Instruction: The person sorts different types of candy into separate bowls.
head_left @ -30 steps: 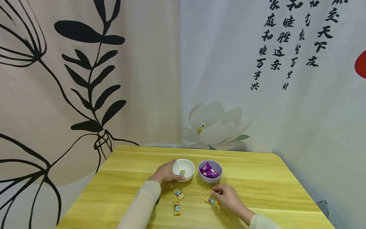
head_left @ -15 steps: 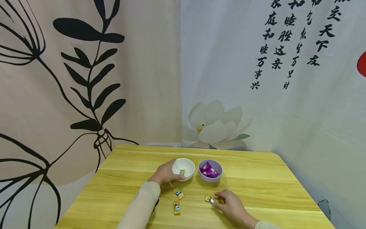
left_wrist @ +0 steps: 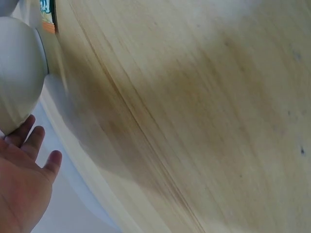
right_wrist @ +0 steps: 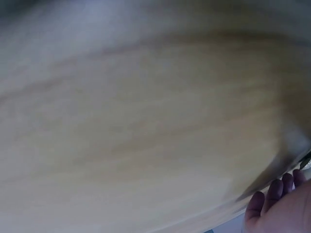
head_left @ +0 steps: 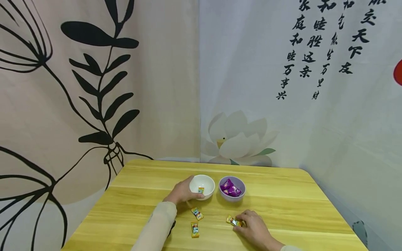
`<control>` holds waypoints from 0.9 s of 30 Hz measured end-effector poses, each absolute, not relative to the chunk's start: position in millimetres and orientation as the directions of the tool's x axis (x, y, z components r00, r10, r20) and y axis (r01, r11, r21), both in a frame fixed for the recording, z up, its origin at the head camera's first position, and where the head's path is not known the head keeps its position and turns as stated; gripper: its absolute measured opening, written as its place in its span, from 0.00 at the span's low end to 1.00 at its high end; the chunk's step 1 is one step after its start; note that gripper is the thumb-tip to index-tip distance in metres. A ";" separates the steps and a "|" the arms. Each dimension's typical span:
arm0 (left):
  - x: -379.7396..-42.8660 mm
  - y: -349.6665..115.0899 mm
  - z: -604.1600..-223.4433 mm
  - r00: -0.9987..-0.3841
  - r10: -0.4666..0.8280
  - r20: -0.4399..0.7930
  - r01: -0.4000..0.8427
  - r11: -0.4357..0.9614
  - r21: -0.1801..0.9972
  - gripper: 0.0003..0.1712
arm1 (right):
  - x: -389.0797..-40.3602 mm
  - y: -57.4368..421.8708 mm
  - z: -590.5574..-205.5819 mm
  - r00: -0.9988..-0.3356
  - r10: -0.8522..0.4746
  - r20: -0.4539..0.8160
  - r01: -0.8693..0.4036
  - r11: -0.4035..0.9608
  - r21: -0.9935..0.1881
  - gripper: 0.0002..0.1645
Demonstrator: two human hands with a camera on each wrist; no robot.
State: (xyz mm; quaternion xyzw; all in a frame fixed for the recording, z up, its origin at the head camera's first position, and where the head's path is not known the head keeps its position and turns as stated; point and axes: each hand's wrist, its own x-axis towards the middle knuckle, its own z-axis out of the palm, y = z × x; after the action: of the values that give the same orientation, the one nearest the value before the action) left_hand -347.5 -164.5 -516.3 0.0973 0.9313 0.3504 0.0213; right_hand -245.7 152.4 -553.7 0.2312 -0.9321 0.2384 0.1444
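My left hand grips the left side of a white bowl, thumb along its near rim. A yellow-wrapped candy lies inside. In the left wrist view, the fingers touch the outer wall of the bowl. Lower right in the head view, my right hand pinches the right end of another yellow-wrapped candy at the tabletop. In the right wrist view, only part of the right hand shows at the lower right corner; its fingertips are partly cut off.
Just right of the white bowl stands a lilac bowl with purple-wrapped candies. Two yellow-wrapped candies lie on the wooden table in front of the white bowl. Printed curtains hang behind the table.
My right hand has come down from above the candy, and its thumb and fingers have closed on the right end. The left hand has stayed on the white bowl.
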 end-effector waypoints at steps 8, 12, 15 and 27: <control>-351.5 -165.1 -520.7 -0.977 0.209 0.051 0.190 0.725 0.663 0.63 | -249.3 150.6 -552.9 -0.841 -0.377 0.388 -0.515 0.777 -0.361 0.11; -353.0 -164.7 -522.3 -0.977 0.209 0.049 0.187 0.717 0.672 0.62 | -250.8 149.7 -550.7 -0.851 -0.373 0.370 -0.503 0.782 -0.369 0.11; -351.5 -164.1 -521.6 -0.976 0.213 0.048 0.188 0.713 0.675 0.61 | -251.5 149.3 -549.7 -0.857 -0.369 0.359 -0.495 0.785 -0.374 0.12; -349.2 -164.1 -518.4 -0.975 0.219 0.043 0.189 0.711 0.678 0.61 | -255.3 139.2 -544.2 -0.866 -0.336 0.371 -0.479 0.773 -0.417 0.11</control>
State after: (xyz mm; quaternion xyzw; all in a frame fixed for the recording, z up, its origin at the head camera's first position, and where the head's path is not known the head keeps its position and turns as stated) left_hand -349.2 -164.1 -518.4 0.1103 0.9246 0.3640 0.0203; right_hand -255.3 139.2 -544.2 0.2187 -0.9312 0.2563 0.1389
